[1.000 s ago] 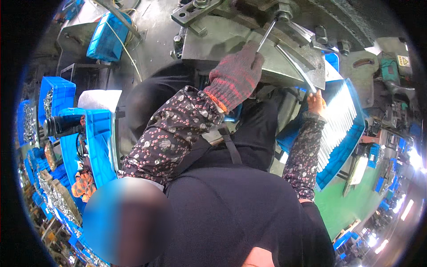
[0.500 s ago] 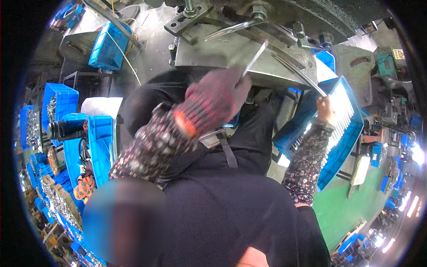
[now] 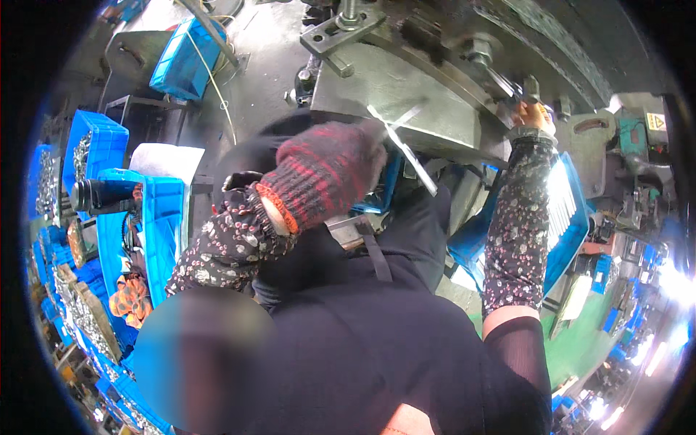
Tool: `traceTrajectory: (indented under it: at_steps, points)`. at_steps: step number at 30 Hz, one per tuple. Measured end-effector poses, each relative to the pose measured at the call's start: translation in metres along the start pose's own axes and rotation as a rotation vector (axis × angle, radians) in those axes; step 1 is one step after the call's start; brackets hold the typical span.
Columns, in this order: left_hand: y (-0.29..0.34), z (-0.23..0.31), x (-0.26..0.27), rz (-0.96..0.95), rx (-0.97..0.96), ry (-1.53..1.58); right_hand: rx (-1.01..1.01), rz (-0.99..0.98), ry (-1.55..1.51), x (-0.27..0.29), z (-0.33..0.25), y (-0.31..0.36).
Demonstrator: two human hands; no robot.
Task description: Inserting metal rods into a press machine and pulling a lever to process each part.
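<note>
My left hand (image 3: 322, 170), in a dark red and black knit glove with an orange cuff, is closed in front of the machine's metal block. From its blurred fingertips a thin light metal strip (image 3: 409, 112) sticks out to the upper right. A second bright metal strip (image 3: 417, 167) crosses it and slants down to the right; I cannot tell whether the glove touches this one. My bare right hand (image 3: 533, 116) reaches up to the machine's right side, fingers closed around the end of a shiny strip (image 3: 504, 83) beside a large bolt.
Below my right forearm a blue crate (image 3: 580, 225) holds many bright strips. The machine's grey metal block (image 3: 406, 87) has a clamp plate (image 3: 342, 32) and large nuts (image 3: 480, 51) around it. More blue crates (image 3: 165, 232) stand at left. A pale cable (image 3: 210, 76) hangs at upper left.
My right hand has moved up from the crate to the machine with a strip. The left glove has shifted slightly left and down; a bright strip now slants below its fingertips. The view has shifted slightly.
</note>
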State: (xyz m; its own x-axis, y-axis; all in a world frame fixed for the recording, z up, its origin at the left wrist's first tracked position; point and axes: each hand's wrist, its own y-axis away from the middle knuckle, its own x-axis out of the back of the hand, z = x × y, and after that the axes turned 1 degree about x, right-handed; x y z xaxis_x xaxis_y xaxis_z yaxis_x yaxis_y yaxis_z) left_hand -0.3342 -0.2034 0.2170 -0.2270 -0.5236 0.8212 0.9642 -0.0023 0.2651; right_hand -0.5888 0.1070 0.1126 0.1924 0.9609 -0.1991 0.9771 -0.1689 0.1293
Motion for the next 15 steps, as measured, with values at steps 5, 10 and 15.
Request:
traceTrajectory:
  at_steps: [5,10,15]
  points:
    - [-0.006,-0.009,-0.014,-0.030,-0.049,0.247,0.138,0.048,0.734,0.004,0.023,-0.039]
    - [-0.013,-0.014,-0.021,-0.058,-0.016,0.338,0.207,-0.087,1.191,0.027,0.041,-0.073]
    - [-0.017,-0.008,-0.021,-0.109,0.013,0.324,0.405,0.154,0.822,0.018,0.054,-0.059]
